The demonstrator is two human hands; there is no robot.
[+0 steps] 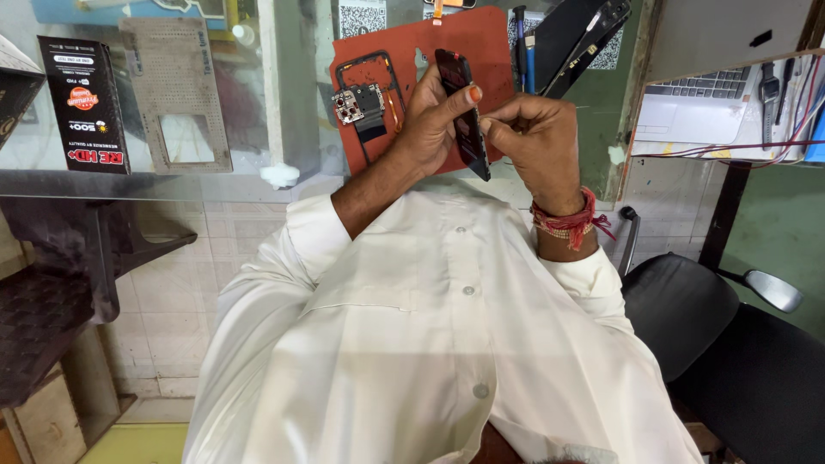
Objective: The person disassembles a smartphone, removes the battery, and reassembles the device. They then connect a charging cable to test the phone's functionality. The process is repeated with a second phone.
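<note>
One view only, from the head, looking steeply down along the white shirt (447,344) to the glass counter (172,163). Very near to the hands, with floor tiles (172,318) below.

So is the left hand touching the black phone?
Touching. The head view shows the left hand wrapped around the black phone, thumb pressed across its face.
</note>
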